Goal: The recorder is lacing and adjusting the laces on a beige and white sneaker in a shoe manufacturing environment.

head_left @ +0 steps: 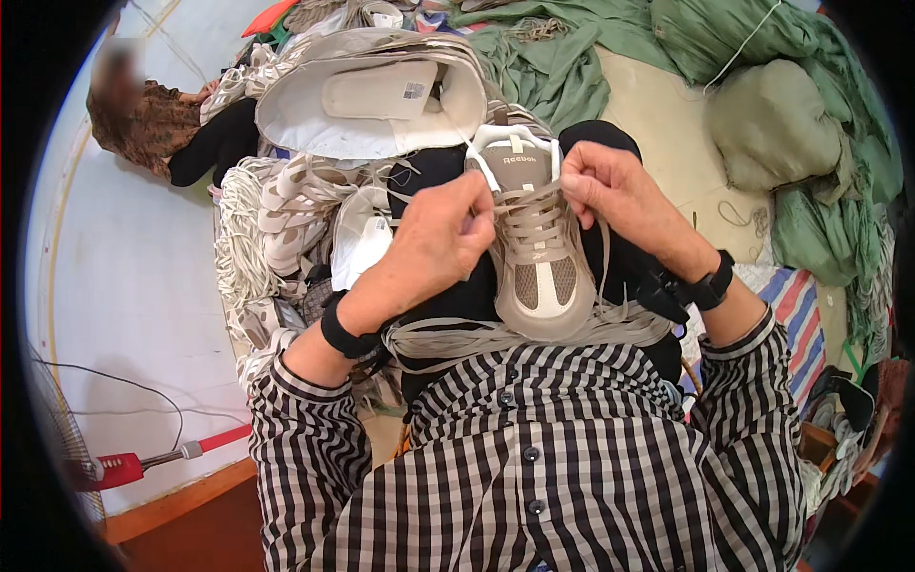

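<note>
A beige and grey sneaker rests on my lap, its toe toward me. Grey-beige laces cross its front, and one end hangs loose along its right side. My left hand is closed at the left eyelet edge, fingertips pinched near the upper lace rows. On the opposite edge my right hand pinches the lace beside the collar. The exact grip of the left fingertips is partly hidden. A bundle of loose flat laces lies across my lap below the shoe's toe.
Ahead to the left stands a large white-lined oval piece holding a pale insole. Shoe uppers and laces pile up beneath it. Another person sits at far left. Green cloth and a stuffed sack lie right.
</note>
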The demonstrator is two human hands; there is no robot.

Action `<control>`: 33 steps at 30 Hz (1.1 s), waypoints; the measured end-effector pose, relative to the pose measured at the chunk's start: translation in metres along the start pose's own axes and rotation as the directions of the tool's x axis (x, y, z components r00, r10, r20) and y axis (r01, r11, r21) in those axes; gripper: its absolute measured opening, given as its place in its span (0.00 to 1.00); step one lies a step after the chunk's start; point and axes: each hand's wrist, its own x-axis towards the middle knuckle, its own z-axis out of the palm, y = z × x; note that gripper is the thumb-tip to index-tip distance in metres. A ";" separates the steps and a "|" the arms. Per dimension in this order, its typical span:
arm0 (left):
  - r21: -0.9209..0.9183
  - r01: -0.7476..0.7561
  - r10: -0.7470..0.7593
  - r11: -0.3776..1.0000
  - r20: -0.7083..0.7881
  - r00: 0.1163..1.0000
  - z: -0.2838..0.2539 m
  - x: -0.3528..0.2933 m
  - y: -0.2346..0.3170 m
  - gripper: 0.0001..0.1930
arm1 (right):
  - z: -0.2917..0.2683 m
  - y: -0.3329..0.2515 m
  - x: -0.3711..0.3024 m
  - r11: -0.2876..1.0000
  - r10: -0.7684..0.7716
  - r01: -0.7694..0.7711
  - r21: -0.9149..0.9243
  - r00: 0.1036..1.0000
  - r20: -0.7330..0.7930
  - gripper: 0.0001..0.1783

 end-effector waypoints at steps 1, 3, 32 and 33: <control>0.001 0.001 -0.001 1.000 0.007 1.000 -0.002 0.001 -0.001 0.02 | -0.003 -0.003 0.001 1.000 0.002 -0.002 0.005 1.000 -0.005 0.09; -0.314 0.063 -0.040 0.947 0.079 0.996 -0.005 0.006 -0.003 0.02 | -0.011 -0.018 -0.001 0.998 0.059 -0.059 0.011 0.998 -0.005 0.09; -0.047 -0.067 0.056 0.997 -0.191 0.980 0.004 0.007 -0.026 0.13 | -0.267 0.056 -0.042 0.668 0.146 -0.378 -0.641 0.911 -0.385 0.10; 0.042 -0.056 0.062 0.998 -0.180 0.982 0.004 0.005 -0.029 0.12 | -0.256 0.067 -0.043 0.541 0.131 -0.340 -0.770 0.938 -0.321 0.08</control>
